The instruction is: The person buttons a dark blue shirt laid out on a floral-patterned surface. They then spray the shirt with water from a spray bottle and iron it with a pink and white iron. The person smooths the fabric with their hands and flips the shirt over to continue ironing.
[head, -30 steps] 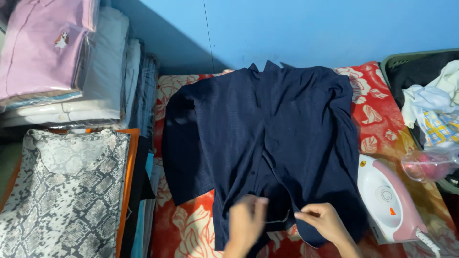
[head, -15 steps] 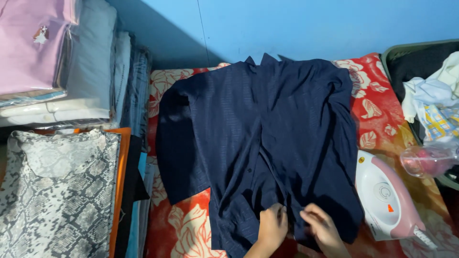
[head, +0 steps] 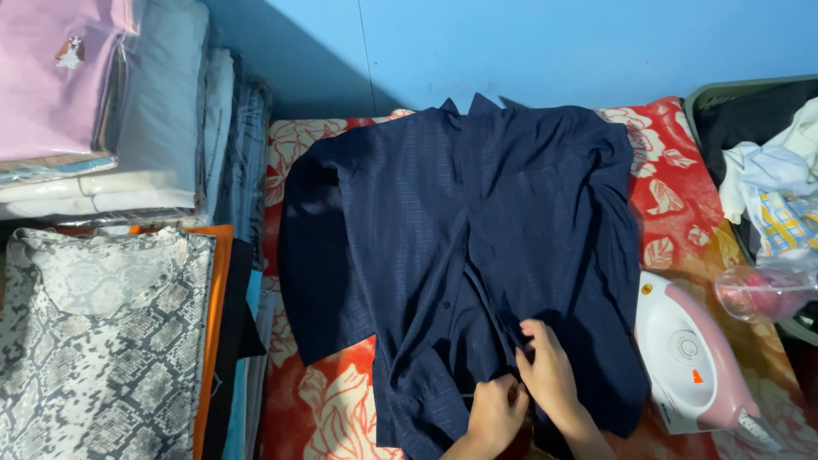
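Hands at the shirt's button strip, lower centre of frame.
Left hand (head: 497,415) and right hand (head: 550,375) both pinch the navy shirt (head: 460,247) at its placket; judging by that, buttoning is underway and needs fine alignment.

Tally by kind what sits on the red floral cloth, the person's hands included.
Navy shirt: 1
Pink and white iron: 1
Hands, left hand and right hand, both gripping the shirt's front edge: 2
Total: 4

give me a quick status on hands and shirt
Left hand and right hand pinching shirt front near hem. Shirt spread flat. Iron beside it, apart.
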